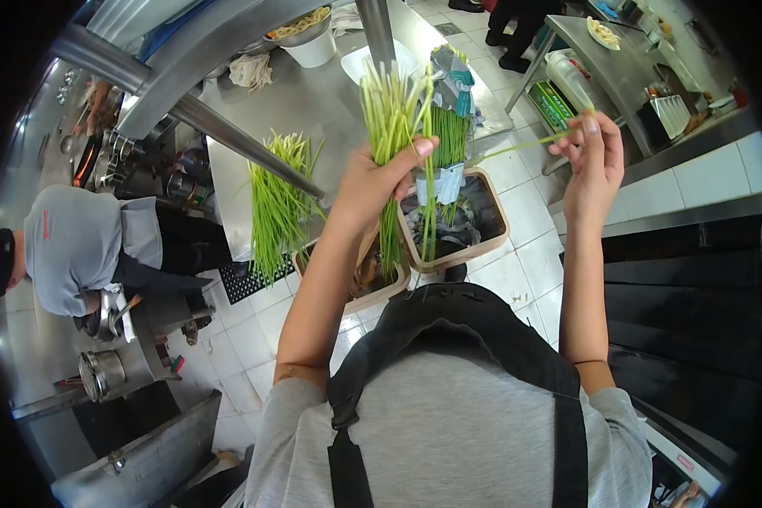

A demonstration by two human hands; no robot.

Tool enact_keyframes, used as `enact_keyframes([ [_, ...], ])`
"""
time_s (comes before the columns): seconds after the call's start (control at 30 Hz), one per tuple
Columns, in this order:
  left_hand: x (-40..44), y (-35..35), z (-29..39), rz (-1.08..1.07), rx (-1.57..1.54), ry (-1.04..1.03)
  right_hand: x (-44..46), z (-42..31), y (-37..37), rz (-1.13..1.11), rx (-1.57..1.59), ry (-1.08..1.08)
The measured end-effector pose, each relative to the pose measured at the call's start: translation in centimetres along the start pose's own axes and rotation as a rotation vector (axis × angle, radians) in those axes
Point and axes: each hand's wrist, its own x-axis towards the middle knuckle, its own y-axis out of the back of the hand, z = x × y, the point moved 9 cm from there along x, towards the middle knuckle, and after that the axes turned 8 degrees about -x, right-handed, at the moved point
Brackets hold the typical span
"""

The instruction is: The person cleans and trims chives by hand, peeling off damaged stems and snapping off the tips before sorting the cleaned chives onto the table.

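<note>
My left hand (376,179) is closed round a bunch of chives (389,114), pale ends up and green leaves hanging below the fist. A few stalks droop apart from the bunch on its right side. Off to the right, my right hand (591,161) is raised, its fingertips pinching a single thin green chive stalk (525,146) that slants down towards the bunch. A loose pile of chives (281,207) lies on the steel table (254,110) to the left. Behind my left hand is another green bundle (450,135) in a wrapper.
Two bins stand below the table edge, one with a beige rim (501,233) and dark contents. A steel post (245,144) crosses the table. A white bucket (311,52) stands at the back. A co-worker in grey (72,237) bends over at the left. Dark cabinets (669,296) are at right.
</note>
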Motion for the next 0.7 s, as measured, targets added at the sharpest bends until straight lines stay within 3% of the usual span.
enact_keyframes([
  [0.23, 0.5, -0.1, 3.0, 0.05, 0.034, -0.108, -4.5, 12.8, 7.0, 0.155, 0.005, -0.321],
  [0.3, 0.9, -0.4, 3.5, 0.057, 0.045, -0.134, -6.2, 16.6, 6.6, 0.054, -0.125, -0.44],
  [0.37, 1.4, -0.8, 4.0, 0.057, 0.049, -0.167, -7.5, 21.8, 6.6, -0.337, -0.723, -0.567],
  [0.4, 1.6, -0.8, 4.0, 0.074, 0.062, -0.175, -7.8, 20.8, 5.0, -0.583, -1.114, -0.321],
  [0.5, 2.6, -0.7, 4.2, 0.127, 0.08, -0.205, -9.4, 20.6, 2.5, -0.675, -0.701, -0.531],
  [0.57, 3.0, -0.3, 4.3, 0.156, 0.068, -0.233, -10.4, 14.3, -2.7, -0.747, -0.164, -0.701],
  [0.7, 3.4, -0.2, 5.0, 0.176, -0.007, -0.339, -10.8, 7.7, -7.5, -0.925, 0.046, -0.628],
])
